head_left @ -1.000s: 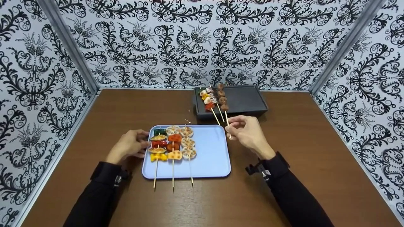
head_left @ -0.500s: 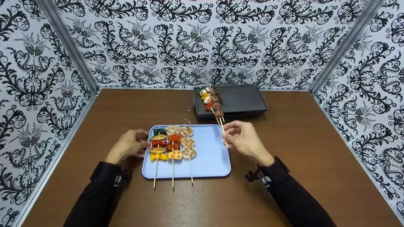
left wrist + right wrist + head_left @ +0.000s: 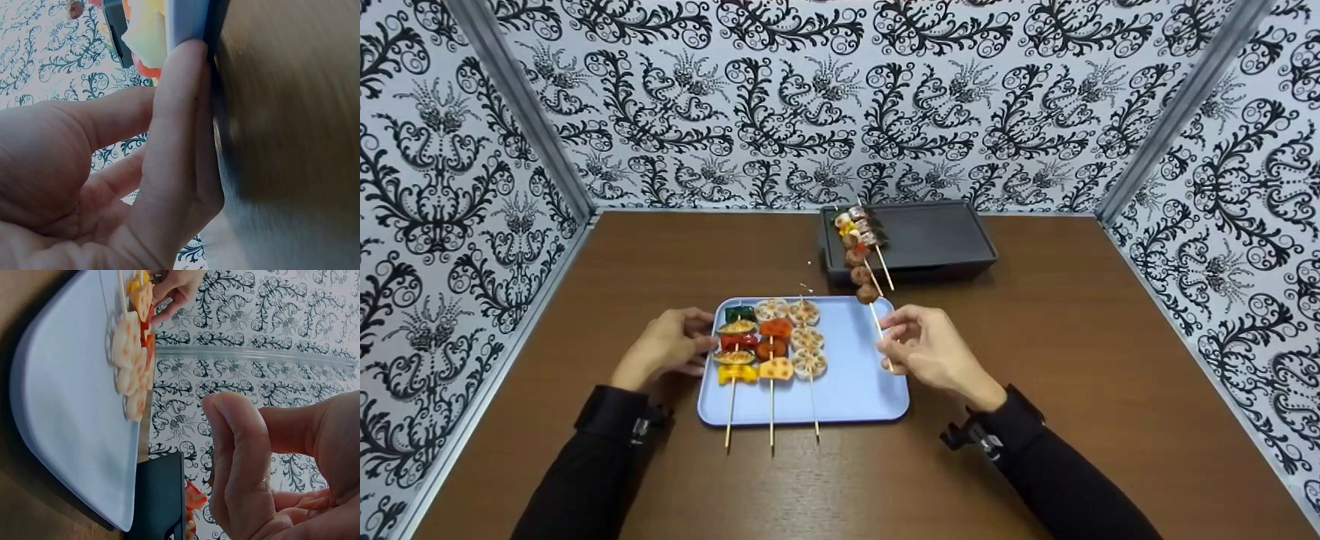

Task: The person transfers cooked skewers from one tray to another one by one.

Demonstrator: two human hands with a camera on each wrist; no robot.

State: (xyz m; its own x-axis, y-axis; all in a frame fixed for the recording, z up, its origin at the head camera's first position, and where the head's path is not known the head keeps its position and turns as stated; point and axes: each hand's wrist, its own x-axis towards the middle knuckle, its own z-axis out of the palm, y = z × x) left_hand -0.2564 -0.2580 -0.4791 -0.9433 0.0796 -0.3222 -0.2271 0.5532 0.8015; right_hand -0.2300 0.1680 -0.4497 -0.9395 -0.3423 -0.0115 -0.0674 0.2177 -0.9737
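Over the tray (image 3: 855, 397), head view: I see the brown skewer (image 3: 860, 276), its stick clamped in the right grip (image 3: 934, 351), its pieces ahead and to the left, nearer the dark grill plate (image 3: 937, 232).
Tray rim, left wrist view: left grip (image 3: 160, 160) touches it; whether pinching, I cannot tell.
Stick, right wrist view: hidden from me behind fingers (image 3: 247, 444) held together.

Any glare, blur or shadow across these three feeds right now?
Head: pale glare on the near tabletop. Left wrist: tabletop smeared and soft, dark shadow beside the left hand, pale food looks washed out. Right wrist: dark shadow beneath the tray's rim.
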